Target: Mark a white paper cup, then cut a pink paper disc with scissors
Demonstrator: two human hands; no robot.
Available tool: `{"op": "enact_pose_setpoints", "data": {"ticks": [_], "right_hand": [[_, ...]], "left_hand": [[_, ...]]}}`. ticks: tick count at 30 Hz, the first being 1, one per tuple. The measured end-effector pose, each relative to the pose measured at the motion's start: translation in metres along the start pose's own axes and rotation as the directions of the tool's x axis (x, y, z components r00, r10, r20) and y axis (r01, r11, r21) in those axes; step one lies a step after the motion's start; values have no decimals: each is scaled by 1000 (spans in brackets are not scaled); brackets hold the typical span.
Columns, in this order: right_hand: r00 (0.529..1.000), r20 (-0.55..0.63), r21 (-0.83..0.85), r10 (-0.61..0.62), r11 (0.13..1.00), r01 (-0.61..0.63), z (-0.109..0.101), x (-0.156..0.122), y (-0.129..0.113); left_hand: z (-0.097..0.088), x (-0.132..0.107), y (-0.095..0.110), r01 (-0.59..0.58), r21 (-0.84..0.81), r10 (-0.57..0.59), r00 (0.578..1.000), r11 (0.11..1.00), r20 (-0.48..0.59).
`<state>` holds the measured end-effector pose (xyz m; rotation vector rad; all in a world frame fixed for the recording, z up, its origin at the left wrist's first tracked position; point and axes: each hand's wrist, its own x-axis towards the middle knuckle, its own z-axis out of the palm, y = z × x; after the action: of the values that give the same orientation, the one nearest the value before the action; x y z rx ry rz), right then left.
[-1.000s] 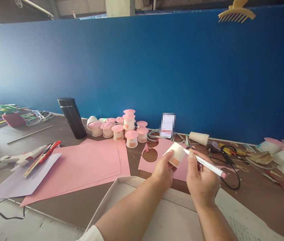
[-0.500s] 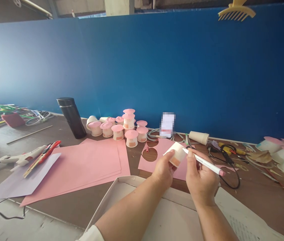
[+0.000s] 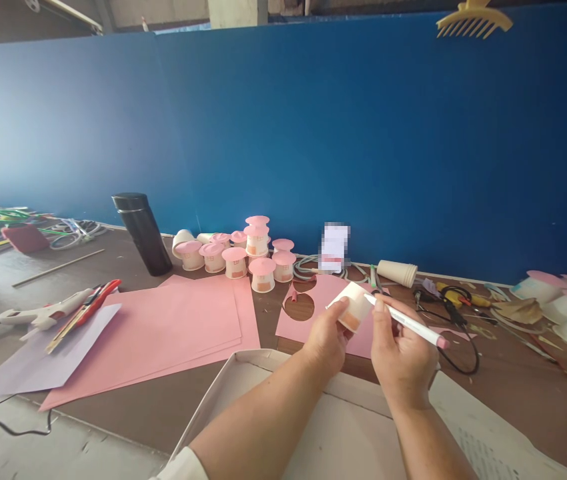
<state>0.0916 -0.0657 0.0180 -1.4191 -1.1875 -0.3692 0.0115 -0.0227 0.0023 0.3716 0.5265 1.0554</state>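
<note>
My left hand (image 3: 324, 341) is closed round a small white paper cup (image 3: 354, 305) with an orange-pink patch on its side, held tilted above the table. My right hand (image 3: 399, 350) grips a white pen with a pink end (image 3: 408, 323), its tip touching the cup's side. Both hands hover over a pink paper sheet with round holes cut out (image 3: 313, 300). Beyond them stands a cluster of several small white cups with pink round tops (image 3: 248, 250).
A stack of pink sheets (image 3: 173, 327) and a lilac sheet (image 3: 43, 353) lie at left, with a white glue gun (image 3: 43, 312) and red-handled scissors (image 3: 94, 300). A black flask (image 3: 142, 233) stands behind. A white cardboard box (image 3: 243, 393) sits under my arms. Cables and tools (image 3: 456, 307) clutter the right.
</note>
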Motion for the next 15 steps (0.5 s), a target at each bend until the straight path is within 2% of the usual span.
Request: {"op": "enact_pose_setpoints", "data": {"ticks": [15], "right_hand": [[1000,2,-14,5,1000,-5,0,0,-1]], "left_hand": [[0,-3,3,54,-32,-54,999,998,0]]}}
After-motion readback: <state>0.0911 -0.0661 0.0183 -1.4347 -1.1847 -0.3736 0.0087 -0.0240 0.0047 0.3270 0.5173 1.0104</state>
